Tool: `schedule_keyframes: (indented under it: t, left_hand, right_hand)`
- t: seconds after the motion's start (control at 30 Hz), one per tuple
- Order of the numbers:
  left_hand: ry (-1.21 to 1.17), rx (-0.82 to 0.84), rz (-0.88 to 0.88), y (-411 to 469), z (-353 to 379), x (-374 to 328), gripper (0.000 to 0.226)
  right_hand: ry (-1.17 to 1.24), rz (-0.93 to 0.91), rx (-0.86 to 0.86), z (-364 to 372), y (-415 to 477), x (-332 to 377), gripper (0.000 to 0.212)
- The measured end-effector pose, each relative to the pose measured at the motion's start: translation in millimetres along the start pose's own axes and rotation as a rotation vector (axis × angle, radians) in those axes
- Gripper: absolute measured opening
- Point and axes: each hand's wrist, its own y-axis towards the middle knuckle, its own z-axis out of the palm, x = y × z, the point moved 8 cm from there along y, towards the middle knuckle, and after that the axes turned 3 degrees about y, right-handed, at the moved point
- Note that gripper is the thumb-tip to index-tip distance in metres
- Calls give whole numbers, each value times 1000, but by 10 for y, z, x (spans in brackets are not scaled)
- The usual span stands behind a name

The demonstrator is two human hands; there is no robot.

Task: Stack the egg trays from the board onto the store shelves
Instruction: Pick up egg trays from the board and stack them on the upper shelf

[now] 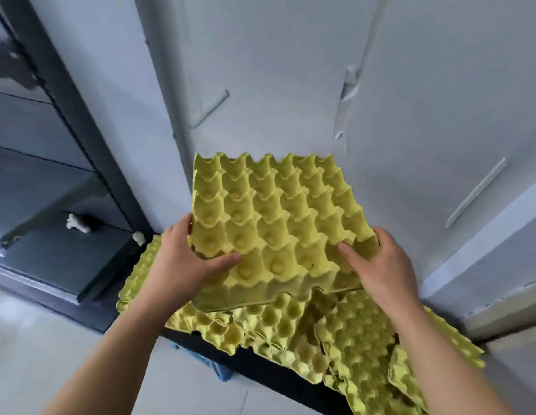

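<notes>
Your left hand (183, 259) and right hand (380, 265) grip a tray (269, 223) by its near corners, thumbs on top, fingers clamped underneath. It tilts up above the pile (335, 333).

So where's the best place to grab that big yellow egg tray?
By its two opposite side edges near the front, as the left hand and right hand do on the lifted egg tray: it is wide, thin and floppy, so thumbs on top, fingers beneath.
</notes>
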Motion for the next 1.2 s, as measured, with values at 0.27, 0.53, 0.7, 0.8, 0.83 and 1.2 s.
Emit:
schedule_keyframes:
  t: [0.27,0.53,0.7,0.8,0.83,1.2]
  left_hand:
    - [-106,-305,6,-281,-1838,332,81]
    - [-12,-529,35,-525,-3748,728,67]
    - [4,-594,-2,-522,-4658,1096,76]
    - [-64,-632,-21,-418,-5070,1356,96]
    - [-94,-639,-41,-372,-5202,1460,103]
    - [-109,-777,-97,593,-6666,2168,65]
  right_hand:
    - [136,-281,100,714,-190,1775,72]
    - [281,-461,121,1544,-643,3569,36]
    - [283,-523,133,2057,-843,4486,48]
    - [280,-575,147,2323,-893,4992,35]
    - [281,-590,153,2418,-890,5155,33]
    - [334,-711,244,3632,-512,6886,30]
